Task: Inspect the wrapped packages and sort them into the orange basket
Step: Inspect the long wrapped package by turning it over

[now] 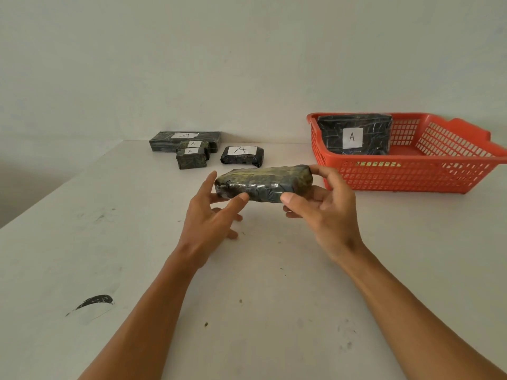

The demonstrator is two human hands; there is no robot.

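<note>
I hold a dark, tape-wrapped package (263,183) in the air above the white table, edge-on to me. My right hand (326,212) grips its right end, thumb on the near face and fingers behind. My left hand (211,218) touches its left end with thumb and forefinger spread, the other fingers loose below. The orange basket (411,174) stands at the right and holds one large dark package (356,134) with a white "A" label, leaning on its back wall. At the back lie a long package (170,141), two small packages (190,157) and a rounded package (242,156), all labelled "A".
The white table (247,297) runs back to a pale wall; its left edge slants away at the left. A dark scrap (94,302) lies on the table at the near left. Small specks dot the surface.
</note>
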